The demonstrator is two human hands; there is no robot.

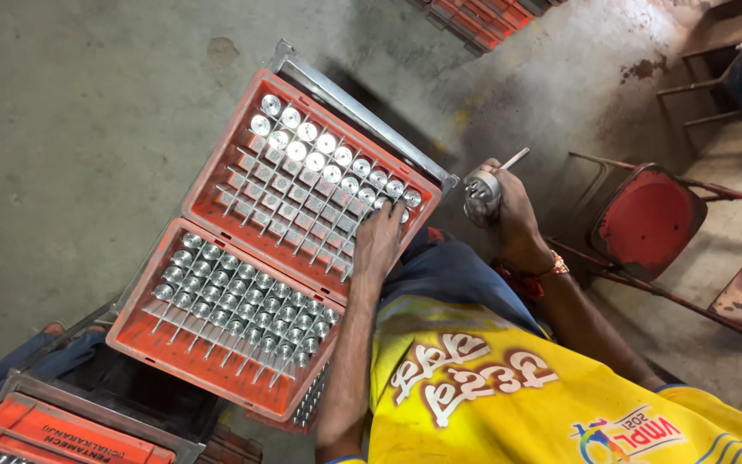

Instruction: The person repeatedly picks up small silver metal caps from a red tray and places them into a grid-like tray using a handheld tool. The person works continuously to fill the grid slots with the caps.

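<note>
Two orange plastic crates sit side by side in front of me. The upper crate is partly filled with shiny round metal parts standing in its grid. The lower crate is packed with several rows of the same parts. My left hand lies on the upper crate's near right corner, fingertips down on a part there; whether it grips one is hidden. My right hand is off to the right, shut on a round metal part, with a thin metal rod sticking up from it.
A metal frame runs behind the upper crate. A red metal chair stands at the right. Another orange crate lies at the bottom left, and more red crates at the top. The floor is grey concrete.
</note>
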